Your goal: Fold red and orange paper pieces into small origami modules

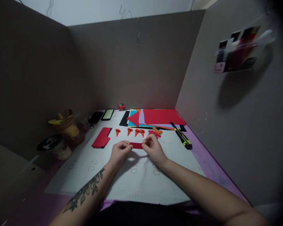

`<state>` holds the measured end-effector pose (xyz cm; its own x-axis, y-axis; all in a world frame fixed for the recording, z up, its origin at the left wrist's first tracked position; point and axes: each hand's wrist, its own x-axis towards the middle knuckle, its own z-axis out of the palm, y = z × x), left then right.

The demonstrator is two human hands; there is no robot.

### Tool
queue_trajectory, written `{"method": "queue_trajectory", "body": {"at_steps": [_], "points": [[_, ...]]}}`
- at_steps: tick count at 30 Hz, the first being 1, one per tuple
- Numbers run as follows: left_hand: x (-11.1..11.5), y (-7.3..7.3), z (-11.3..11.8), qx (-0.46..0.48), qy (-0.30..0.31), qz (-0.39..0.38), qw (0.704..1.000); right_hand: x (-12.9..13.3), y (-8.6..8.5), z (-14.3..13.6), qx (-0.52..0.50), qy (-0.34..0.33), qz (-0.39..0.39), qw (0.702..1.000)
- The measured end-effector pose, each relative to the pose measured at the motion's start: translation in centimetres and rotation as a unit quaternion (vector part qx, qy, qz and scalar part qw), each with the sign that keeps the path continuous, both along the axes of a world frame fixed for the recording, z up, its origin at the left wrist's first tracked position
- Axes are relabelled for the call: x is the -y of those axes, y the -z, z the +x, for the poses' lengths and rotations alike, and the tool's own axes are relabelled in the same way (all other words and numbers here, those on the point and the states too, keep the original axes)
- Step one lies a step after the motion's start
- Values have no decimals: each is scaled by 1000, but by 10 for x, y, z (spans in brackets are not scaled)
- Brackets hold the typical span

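As the left hand (pixel 119 151) pinches one end of a red paper strip (pixel 136 145), the right hand (pixel 155 151) pinches the other, and I see it stretched between them over the desk's (pixel 211 164) middle. Orange folded pieces (pixel 129 131) lie just beyond; a yellow-and-black cutter (pixel 184 138) rests near the right edge, coloured sheets (pixel 161 116) by the far right corner.

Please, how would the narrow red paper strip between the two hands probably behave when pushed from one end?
The narrow red paper strip is probably very light, being small and thin-looking. It may be mildly stiff, as it spans straight between the left hand and the right hand. Pushed endwise, its unsupported middle would likely bend.
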<state>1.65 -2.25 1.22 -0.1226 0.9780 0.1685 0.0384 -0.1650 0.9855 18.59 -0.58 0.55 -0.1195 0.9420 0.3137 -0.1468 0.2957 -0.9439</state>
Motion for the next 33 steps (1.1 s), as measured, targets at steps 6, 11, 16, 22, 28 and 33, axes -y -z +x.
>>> {"method": "queue_trajectory", "body": {"at_steps": [6,11,16,22,28,33], "points": [[-2,3,-1,33,3,-4,999,1,2,-1,-13,-3,-5,1000],[-3,4,-1,43,0,-12,999,2,1,-2,-23,-10,-6,1000],[-4,6,-1,50,-1,-14,999,4,-2,-2,-17,-8,-12,1000],[-3,6,-1,58,6,-9,998,4,-1,-2,-9,-4,-4,1000],[-3,3,-1,43,-4,-11,999,4,1,-2,-3,-5,-8,1000],[-3,4,-2,45,2,-9,999,5,0,-3,-4,-4,-4,1000]]}}
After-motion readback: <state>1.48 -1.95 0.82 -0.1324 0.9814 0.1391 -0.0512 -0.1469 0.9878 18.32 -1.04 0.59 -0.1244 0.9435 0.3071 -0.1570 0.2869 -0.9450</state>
